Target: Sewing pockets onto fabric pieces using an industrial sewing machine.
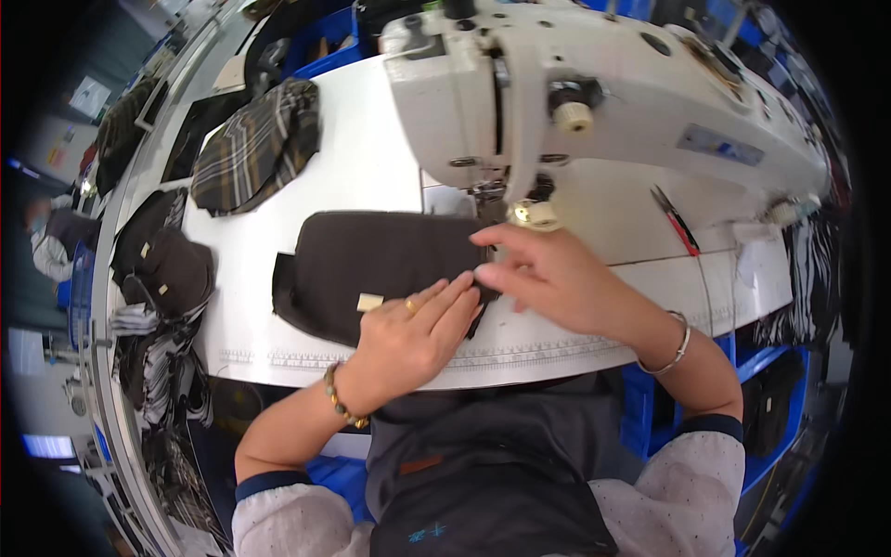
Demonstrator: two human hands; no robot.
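Observation:
A dark brown fabric piece [380, 255] with rounded corners lies on the white sewing table [362, 121], its right edge by the needle area of a white sewing machine [603, 88]. My left hand [408, 339] rests flat on its near right part, fingers stretched out. Just left of those fingers, a small pale label [369, 302] shows on the cloth. At the right edge of the fabric is my right hand [552, 278], thumb and index finger apart, the thumb tip close to my left fingertips. Its other fingers curl partly out of sight, and nothing shows in its grasp.
Plaid fabric [258, 148] lies at the back left. Dark labelled pieces [165, 265] and striped cloth hang past the left table edge. Red-handled snips [677, 223] lie right of the needle. A ruler strip [306, 360] follows the front edge. Blue bins [325, 45] stand around.

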